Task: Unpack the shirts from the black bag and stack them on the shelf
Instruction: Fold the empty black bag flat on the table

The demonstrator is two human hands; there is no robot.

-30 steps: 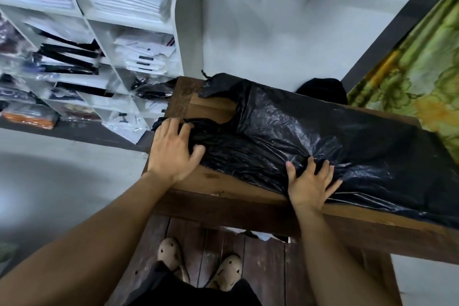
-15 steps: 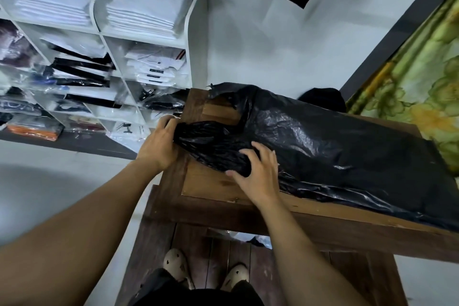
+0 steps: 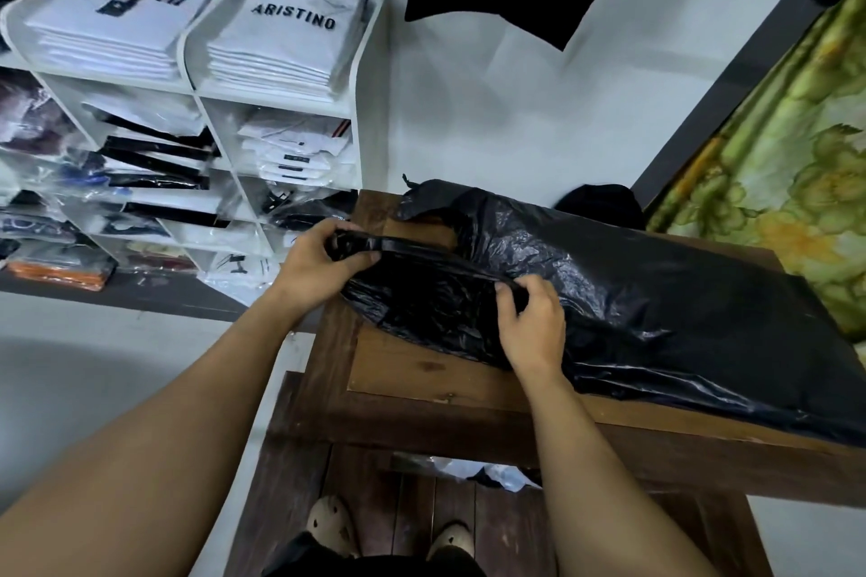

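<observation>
The left hand (image 3: 323, 260) and the right hand (image 3: 532, 323) each grip a gathered edge of the black plastic bag (image 3: 632, 290), fingers curled round the film. The bag lies flat on the wooden table (image 3: 421, 382). The white shelf unit (image 3: 361, 75), just left of the table, holds stacked folded white shirts (image 3: 286, 33).

1) black bag (image 3: 656, 295): glossy crinkled plastic, lying flat along wooden table (image 3: 407, 365), mouth end at L, body running R. Mouth rim bunched, pinched by left hand (image 3: 323, 258) and right hand (image 3: 532, 323).
2) shirts (image 3: 281, 42): folded white stacks, top row of shelf (image 3: 370, 108), far L; one printed ARISTINO.
3) shelf: white, cubby-type.
</observation>
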